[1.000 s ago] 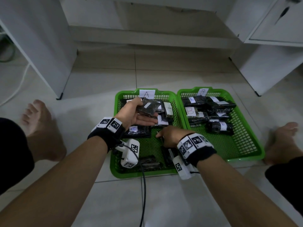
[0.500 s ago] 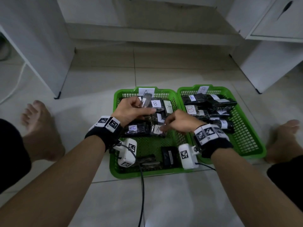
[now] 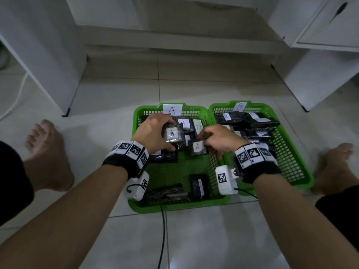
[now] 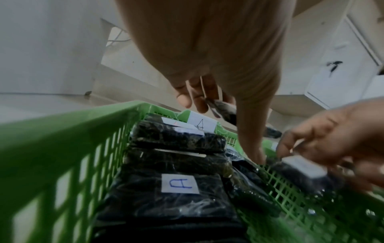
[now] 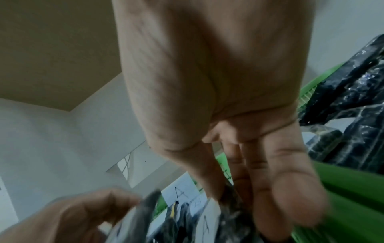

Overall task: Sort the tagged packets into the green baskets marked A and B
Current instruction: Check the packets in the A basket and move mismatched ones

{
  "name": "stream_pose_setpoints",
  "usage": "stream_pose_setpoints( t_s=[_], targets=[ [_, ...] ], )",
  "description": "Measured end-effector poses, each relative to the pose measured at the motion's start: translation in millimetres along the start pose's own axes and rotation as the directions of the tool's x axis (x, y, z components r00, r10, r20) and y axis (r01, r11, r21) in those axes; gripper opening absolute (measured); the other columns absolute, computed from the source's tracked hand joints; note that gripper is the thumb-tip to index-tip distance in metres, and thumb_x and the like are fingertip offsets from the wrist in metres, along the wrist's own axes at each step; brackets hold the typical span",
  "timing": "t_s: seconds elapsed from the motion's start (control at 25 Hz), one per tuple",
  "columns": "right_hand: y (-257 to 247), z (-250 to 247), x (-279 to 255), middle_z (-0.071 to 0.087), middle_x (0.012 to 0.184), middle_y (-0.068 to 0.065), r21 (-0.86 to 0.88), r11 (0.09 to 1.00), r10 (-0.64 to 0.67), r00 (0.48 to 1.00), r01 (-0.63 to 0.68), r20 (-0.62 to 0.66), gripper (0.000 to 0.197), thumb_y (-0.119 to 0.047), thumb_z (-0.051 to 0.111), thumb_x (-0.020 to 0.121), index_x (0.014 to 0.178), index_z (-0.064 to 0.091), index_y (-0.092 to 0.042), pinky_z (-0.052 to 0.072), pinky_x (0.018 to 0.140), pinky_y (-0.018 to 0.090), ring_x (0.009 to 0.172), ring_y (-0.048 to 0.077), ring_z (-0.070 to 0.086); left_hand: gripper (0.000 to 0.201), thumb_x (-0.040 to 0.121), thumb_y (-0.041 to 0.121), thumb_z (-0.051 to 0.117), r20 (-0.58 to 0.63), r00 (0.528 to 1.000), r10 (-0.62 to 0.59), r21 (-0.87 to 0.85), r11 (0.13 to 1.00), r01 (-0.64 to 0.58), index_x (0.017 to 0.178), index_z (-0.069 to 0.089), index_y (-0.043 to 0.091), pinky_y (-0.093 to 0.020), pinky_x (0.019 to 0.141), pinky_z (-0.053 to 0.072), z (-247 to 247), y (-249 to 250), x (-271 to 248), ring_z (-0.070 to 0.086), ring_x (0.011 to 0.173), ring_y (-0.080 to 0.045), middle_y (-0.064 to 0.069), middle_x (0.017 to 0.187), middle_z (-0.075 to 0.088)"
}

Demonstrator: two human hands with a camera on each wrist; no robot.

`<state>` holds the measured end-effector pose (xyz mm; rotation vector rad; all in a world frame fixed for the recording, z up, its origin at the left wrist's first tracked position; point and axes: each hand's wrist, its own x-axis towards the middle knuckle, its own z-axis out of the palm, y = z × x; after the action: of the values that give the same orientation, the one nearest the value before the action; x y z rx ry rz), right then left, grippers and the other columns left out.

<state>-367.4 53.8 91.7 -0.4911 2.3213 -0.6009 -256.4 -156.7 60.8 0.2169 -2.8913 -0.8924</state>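
Two green baskets sit side by side on the tiled floor: basket A (image 3: 174, 206) on the left and basket B (image 3: 308, 177) on the right. My left hand (image 3: 155, 131) grips a dark packet (image 3: 172, 135) with its A tag facing up, above the far part of basket A. My right hand (image 3: 210, 139) pinches another A-tagged packet (image 3: 197, 147) just beside it; the same packet (image 5: 205, 227) shows blurred in the right wrist view. A B-tagged packet (image 3: 183, 122) lies in basket A behind them. More A-tagged packets (image 4: 179, 183) lie along the basket wall (image 4: 62, 148).
Several dark packets (image 3: 244, 121) fill the far half of basket B. Two more packets (image 3: 199, 186) lie at the near end of basket A. White cabinets (image 3: 38, 55) stand left and right. My bare feet (image 3: 48, 152) flank the baskets. A black cable (image 3: 162, 230) trails toward me.
My left hand turned its packet so the A tag faces up. My right hand rose from the near part of basket A and took hold of an A-tagged packet.
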Motion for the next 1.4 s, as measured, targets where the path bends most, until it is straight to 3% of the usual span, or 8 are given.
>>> stream_pose_setpoints(
  t_s=[0.2,0.44,0.68,0.84,0.92,1.16,1.28,1.4],
  targets=[
    [13.6,-38.2,0.2,0.066,0.083,0.015,0.190,0.982,0.038,0.976,0.003,-0.213,0.016,-0.002,0.052,0.098,0.103,0.067,-0.007,0.048,0.040,0.026,0.050,0.018,0.061,0.083,0.055,0.064,0.084,0.282,0.959,0.031,0.219,0.971,-0.096,0.124,0.061,0.024,-0.038,0.100,0.046,13.7,20.6,3.3,0.051,0.113,-0.019,0.002,0.119,0.058],
    [38.4,-21.7,0.4,0.064,0.086,0.016,0.415,0.910,0.052,0.994,-0.005,-0.101,0.013,0.001,0.054,0.098,0.102,0.064,-0.005,0.057,0.051,0.037,0.058,0.022,0.062,0.087,0.064,0.068,0.078,0.468,0.881,0.060,0.401,0.875,-0.273,0.130,0.055,0.017,-0.041,0.102,0.043,58.1,58.0,9.8,0.049,0.122,-0.026,-0.004,0.126,0.055],
    [54.7,-21.8,0.2,0.064,0.086,0.016,0.604,0.797,0.028,0.998,0.007,-0.049,0.017,0.004,0.048,0.101,0.109,0.062,-0.002,0.062,0.060,0.039,0.066,0.023,0.065,0.045,0.075,0.035,0.083,0.536,0.841,0.067,0.356,0.886,-0.297,0.107,0.063,0.011,-0.035,0.080,0.052,60.8,58.0,15.8,0.062,0.103,-0.027,-0.008,0.109,0.062],
    [63.1,-19.6,-0.2,0.064,0.092,0.018,0.712,0.701,0.004,0.999,0.025,-0.040,0.022,0.004,0.049,0.100,0.120,0.060,0.005,0.062,0.063,0.038,0.072,0.025,0.065,0.030,0.083,0.016,0.073,0.634,0.770,0.072,0.423,0.802,-0.423,0.109,0.061,0.007,-0.034,0.079,0.048,70.7,66.1,24.1,0.062,0.106,-0.031,-0.014,0.114,0.061],
    [66.2,-16.0,0.5,0.065,0.094,0.019,0.748,0.663,-0.010,0.999,0.035,-0.038,0.022,0.004,0.049,0.100,0.119,0.060,0.004,0.062,0.064,0.038,0.075,0.025,0.065,0.026,0.083,0.014,0.072,0.644,0.763,0.046,0.442,0.792,-0.421,0.105,0.062,0.006,-0.035,0.078,0.050,71.1,63.9,27.5,0.063,0.103,-0.032,-0.016,0.112,0.060],
    [70.1,-15.1,0.7,0.066,0.097,0.020,0.767,0.639,-0.004,0.998,0.051,-0.063,0.025,0.003,0.049,0.100,0.123,0.059,0.006,0.063,0.064,0.037,0.076,0.025,0.065,0.028,0.078,0.026,0.080,0.562,0.825,0.063,0.350,0.886,-0.305,0.094,0.066,0.008,-0.029,0.072,0.048,61.4,59.6,26.9,0.064,0.093,-0.025,-0.007,0.094,0.063],
    [60.5,-16.0,1.1,0.067,0.093,0.019,0.683,0.729,0.031,0.994,0.048,-0.103,0.022,-0.001,0.054,0.099,0.119,0.064,0.000,0.060,0.058,0.036,0.067,0.022,0.066,0.011,0.088,0.021,0.069,0.318,0.948,-0.009,0.050,0.999,-0.007,0.087,0.071,0.011,-0.018,0.061,0.047,28.5,54.7,30.7,0.068,0.076,-0.017,0.002,0.078,0.067],
    [37.1,-13.5,-2.2,0.068,0.086,0.014,0.515,0.852,-0.022,0.988,0.099,-0.152,0.019,-0.004,0.058,0.099,0.115,0.068,-0.007,0.057,0.050,0.032,0.062,0.019,0.065,0.020,0.097,0.024,0.061,0.275,0.938,-0.212,-0.351,0.886,0.303,0.095,0.070,0.006,-0.026,0.055,0.057,-5.0,45.4,33.4,0.074,0.068,-0.026,-0.010,0.081,0.075]
  ],
)
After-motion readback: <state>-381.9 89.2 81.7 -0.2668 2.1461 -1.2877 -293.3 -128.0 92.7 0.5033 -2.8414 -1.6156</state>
